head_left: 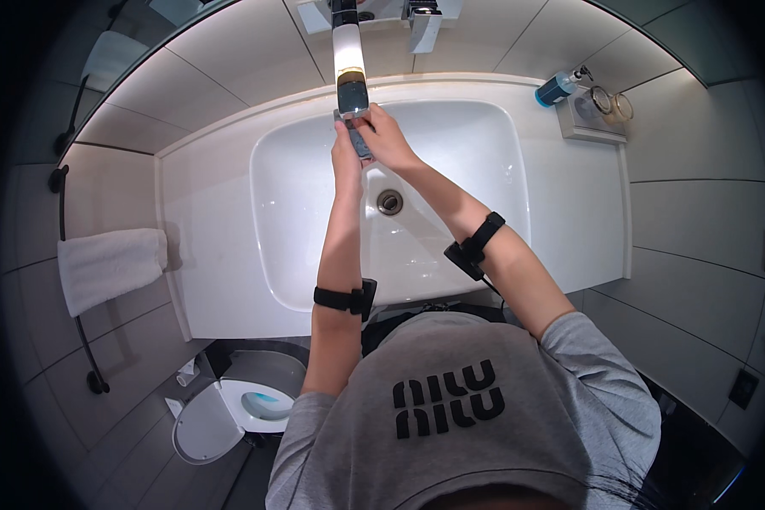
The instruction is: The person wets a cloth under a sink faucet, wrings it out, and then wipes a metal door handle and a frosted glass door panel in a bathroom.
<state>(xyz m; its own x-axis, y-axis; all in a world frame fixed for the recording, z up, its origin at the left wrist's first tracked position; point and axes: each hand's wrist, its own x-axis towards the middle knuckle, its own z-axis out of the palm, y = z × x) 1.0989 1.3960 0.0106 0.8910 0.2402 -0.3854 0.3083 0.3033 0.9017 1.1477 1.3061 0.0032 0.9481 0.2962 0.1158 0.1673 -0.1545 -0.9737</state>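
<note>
Both my hands are together over the upper part of the white washbasin [476, 204], just below the end of the faucet spout [351, 68]. Between them is a small dark grey item [361, 146], mostly covered by my fingers, so its kind cannot be made out. My left hand [346, 153] closes on its left side. From the right, my right hand [386, 138] wraps over its upper part. The spout's tip hides some of the fingertips. Below the hands lies the round metal drain [390, 202].
A faucet lever [424, 30] sits on the wall right of the spout. A blue pump bottle [557, 87] stands at the counter's back right, beside a box [582, 119] with two round glass items. A white towel [112, 265] hangs at left; a toilet [262, 401] stands lower left.
</note>
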